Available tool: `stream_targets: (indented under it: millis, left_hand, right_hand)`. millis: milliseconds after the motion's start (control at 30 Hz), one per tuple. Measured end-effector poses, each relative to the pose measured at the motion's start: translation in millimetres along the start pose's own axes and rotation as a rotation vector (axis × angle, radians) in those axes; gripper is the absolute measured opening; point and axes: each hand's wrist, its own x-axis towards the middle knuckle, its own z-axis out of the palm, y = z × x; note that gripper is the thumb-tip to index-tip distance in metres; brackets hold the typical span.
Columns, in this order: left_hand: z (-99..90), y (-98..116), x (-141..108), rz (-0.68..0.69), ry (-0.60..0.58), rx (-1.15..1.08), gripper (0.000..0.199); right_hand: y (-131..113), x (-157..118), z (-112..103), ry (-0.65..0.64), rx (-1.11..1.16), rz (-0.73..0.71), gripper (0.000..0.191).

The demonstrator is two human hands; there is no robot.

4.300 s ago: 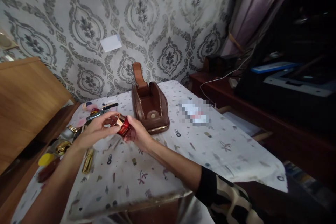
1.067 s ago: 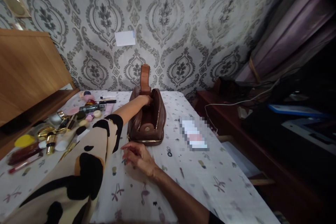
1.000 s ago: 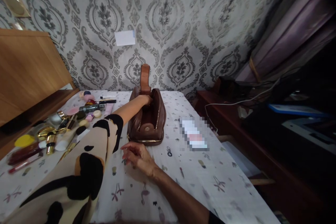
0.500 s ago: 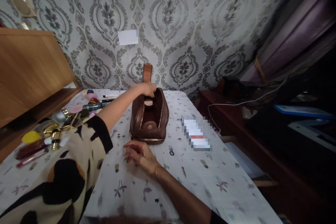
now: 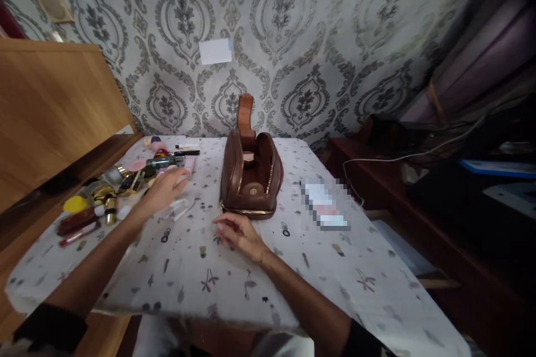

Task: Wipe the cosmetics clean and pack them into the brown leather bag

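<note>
Left hand (image 5: 166, 188) is by cosmetics (image 5: 164, 162), right hand (image 5: 242, 237) near bag (image 5: 247, 202) (both grips loosely spread).

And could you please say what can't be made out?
- Head view: anything under the left hand, hidden by it.
- Head view: surface of the flat object, pixelated.
- Head view: round item in the brown bag, too small to identify.
- Head view: left sleeve, cut off by the edge.
</note>
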Motion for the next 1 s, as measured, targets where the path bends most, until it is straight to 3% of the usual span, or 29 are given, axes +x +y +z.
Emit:
stream_targets:
  millis: [133,300,567,800,1000]
  left_hand:
    - [10.7,-8,-54,-0.065,0.017,0.05,0.041]
    - [25.2,-7,-88,-0.077,-0.02,0.124,0.043]
    - [27.4,6,-100,-0.107,-0.05,0.156,0.04]
    - [18.7,15,-101,-0.106,-0.063,0.087,0.013]
    - [15.9,8,-104,-0.153,0.088,-0.074,0.01]
  right_hand:
    - [2,1,1,0.019,-0.018,-0.014,0.046]
    - [4,2,1,0.032,-0.051,-0.008,0.046]
    - [0,4,6,0.019,-0.215,0.01,0.045]
    - [-9,14,4,-0.096,-0.328,0.114,0.04]
    - [-22,30,18,-0.128,-0.3,0.09,0.029]
